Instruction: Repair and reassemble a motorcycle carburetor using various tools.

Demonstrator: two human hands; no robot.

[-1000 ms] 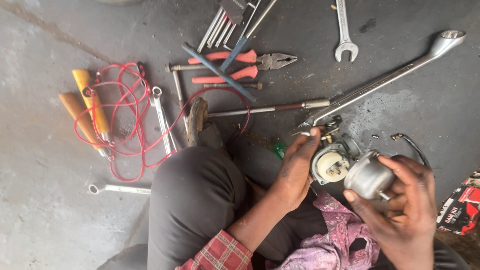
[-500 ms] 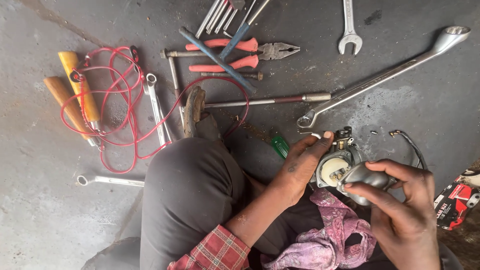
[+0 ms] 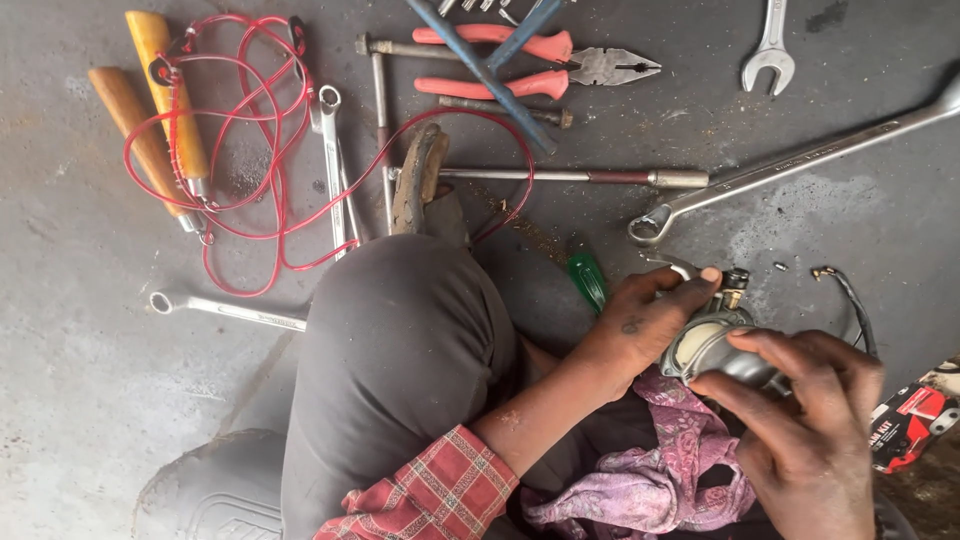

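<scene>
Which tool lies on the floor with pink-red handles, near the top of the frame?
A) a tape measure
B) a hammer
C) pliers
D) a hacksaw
C: the pliers lie on the concrete floor with pink-red handles and grey metal jaws pointing right, crossed by a blue bar, well above both hands.

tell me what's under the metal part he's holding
A crumpled purple patterned cloth lies under the round metal part, held by left hand and right hand. The cloth hides whatever is beneath it.
</scene>
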